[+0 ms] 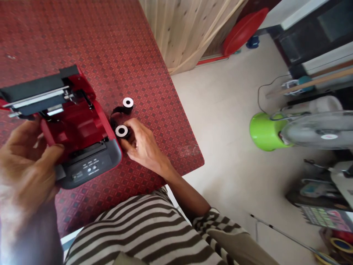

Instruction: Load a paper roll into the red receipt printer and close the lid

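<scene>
A red and dark grey label printer (91,165) stands on the table with its lid (38,90) raised and its red inner bay showing. My left hand (30,162) is closed on the printer's left side, thumb over the edge; some of its fingers are hidden. Just right of the printer, my right hand (143,143) pinches a black ribbon roll (122,131) with a white ring on its end. A strip of black ribbon (117,110) runs from it to a second ribbon roll (128,103), which lies on the table a little farther off.
The red patterned table (154,92) ends at a rounded corner on the right. Beyond it are a wooden panel (176,33), a red basin (244,31), a bright green bucket (261,132) and a fan (322,130) on the pale floor (220,110).
</scene>
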Available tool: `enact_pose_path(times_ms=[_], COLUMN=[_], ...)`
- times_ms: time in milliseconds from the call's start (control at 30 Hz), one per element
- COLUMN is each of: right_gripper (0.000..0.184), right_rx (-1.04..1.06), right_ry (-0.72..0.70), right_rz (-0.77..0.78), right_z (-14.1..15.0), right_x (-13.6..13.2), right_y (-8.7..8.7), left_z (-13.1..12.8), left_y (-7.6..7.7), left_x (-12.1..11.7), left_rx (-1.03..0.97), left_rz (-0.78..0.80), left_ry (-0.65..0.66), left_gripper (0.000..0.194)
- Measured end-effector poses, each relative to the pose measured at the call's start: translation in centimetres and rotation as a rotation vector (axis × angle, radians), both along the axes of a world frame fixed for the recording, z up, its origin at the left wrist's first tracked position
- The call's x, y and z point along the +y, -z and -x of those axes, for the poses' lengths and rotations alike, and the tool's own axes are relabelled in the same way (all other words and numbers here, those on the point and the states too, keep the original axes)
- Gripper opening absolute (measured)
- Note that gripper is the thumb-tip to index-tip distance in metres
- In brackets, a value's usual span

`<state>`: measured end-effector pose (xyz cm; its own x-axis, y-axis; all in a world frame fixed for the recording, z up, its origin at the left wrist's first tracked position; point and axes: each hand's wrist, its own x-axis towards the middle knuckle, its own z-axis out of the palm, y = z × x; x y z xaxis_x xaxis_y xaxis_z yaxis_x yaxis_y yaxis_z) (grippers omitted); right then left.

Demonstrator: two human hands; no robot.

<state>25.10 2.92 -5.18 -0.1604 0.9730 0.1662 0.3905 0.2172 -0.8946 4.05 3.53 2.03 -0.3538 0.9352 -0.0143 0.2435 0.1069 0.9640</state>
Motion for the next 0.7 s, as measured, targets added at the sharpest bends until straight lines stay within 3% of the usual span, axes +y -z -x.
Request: enact_pose_path(times_ms=[133,333,533,700], right_gripper=[0.016,0.015,0.02,0.02], right_rx=[0.018,-0.001,-0.033,-0.037], right_ry=[-0.003,-0.074,-0.084,-0.098], right_rz=[0.104,0.086,0.026,0.067], right_z=[1.5,1.8,1.0,0.3], right_x=[-0.4,-0.5,-0.4,-1.2], right_y=[-0.7,-1.4,-0.7,-0.1], left_z=[1.4,2.4,1.6,1.5], left_y=[0.2,1.2,0.6,0.6], left_x=[-1.5,-2.5,-2.3,-2.4], left_rx=[-0.01,-0.03,-0.038,-0.032], left_rz=[-0.005,-0.039,0.014,0.024], left_ry=[-0.072,-0.181,-0.195,-0.182], left_gripper=[0.061,0.057,0.067,0.067])
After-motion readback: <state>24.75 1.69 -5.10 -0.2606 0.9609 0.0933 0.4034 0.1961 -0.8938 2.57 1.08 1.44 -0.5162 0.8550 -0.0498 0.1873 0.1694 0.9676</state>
